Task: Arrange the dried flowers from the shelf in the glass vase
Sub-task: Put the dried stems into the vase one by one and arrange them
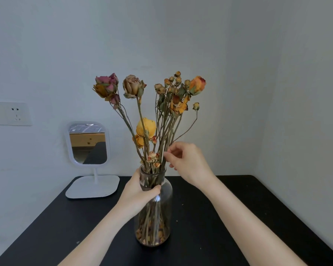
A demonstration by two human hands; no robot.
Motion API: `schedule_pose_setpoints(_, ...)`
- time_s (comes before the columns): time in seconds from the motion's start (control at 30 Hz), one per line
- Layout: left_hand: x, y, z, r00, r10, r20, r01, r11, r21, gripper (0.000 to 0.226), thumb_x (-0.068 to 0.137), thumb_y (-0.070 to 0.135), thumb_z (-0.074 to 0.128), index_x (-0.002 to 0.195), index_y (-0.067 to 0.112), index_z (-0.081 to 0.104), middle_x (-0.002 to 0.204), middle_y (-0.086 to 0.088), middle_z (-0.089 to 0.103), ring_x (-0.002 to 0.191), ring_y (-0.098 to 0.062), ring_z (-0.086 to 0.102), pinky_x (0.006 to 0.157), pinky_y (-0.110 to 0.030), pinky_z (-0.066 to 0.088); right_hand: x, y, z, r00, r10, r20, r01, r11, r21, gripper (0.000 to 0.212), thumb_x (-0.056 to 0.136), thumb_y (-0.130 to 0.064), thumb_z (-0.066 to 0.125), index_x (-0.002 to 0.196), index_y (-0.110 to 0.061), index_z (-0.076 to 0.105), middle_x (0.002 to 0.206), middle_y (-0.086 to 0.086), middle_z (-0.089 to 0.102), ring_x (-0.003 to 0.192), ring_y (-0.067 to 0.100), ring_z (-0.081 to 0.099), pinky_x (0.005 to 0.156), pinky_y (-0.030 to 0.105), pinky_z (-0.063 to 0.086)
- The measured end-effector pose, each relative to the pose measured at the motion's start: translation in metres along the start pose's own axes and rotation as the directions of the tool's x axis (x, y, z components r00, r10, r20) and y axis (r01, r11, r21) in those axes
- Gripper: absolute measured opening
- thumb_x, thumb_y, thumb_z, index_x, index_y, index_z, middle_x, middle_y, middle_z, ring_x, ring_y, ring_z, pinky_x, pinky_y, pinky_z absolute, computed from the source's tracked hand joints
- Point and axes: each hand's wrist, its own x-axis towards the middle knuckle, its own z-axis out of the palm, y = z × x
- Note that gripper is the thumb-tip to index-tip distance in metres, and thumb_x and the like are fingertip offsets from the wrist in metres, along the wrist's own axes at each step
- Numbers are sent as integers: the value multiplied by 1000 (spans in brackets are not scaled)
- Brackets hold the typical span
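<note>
While stems stand in the glass vase (pixel 158 214): left grip (pixel 137 192) around its neck, right grip (pixel 186 162) pinching dried flowers (pixel 167 131).

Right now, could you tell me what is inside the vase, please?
The vase holds dried stems, with crumbled petals at the bottom. The left hand covers part of the neck.

Left hand (pixel 140 191) grips the glass vase (pixel 158 217) neck; right hand (pixel 188 162) pinches dried flowers' (pixel 161 104) stems.
</note>
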Motion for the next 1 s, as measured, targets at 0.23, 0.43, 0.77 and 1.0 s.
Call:
schedule_pose_setpoints(0.23,-3,0,2,1000,12,-3,-12,1000,10,52,75,27,71,99,62,41,95,48,55,95,27,48,65,1,40,-4,6,10,989,103,108,-98,994,-54,7,90,-25,58,87,-18,60,70,-7,54,61,4,51,48,9,36)
schedule_pose_setpoints(0.43,-2,-2,2,1000,3,-26,-2,999,37,52,76,26,71,97,61,39,93,41,53,90,32,45,65,-1,37,-3,8,12,998,62,-24,-64,996,-65,11,89,-26,60,86,-16,64,66,-7,55,57,4,49,45,7,34)
schedule_pose_setpoints(0.77,-3,-4,3,1000,6,-24,-5,999,34,50,77,25,71,97,59,39,94,41,52,89,32,45,62,4,38,-5,11,18,996,64,-65,-67,997,-45,12,87,-28,62,78,-20,62,56,-10,49,47,3,45,41,5,34)
schedule_pose_setpoints(1.0,-1,-7,3,1000,8,-28,-7,1000,25,50,77,28,71,100,58,39,101,35,52,94,17,50,73,-3,36,-5,12,16,997,68,-43,-70,997,-34,13,88,-28,61,79,-19,64,58,-8,49,50,4,44,41,7,33)
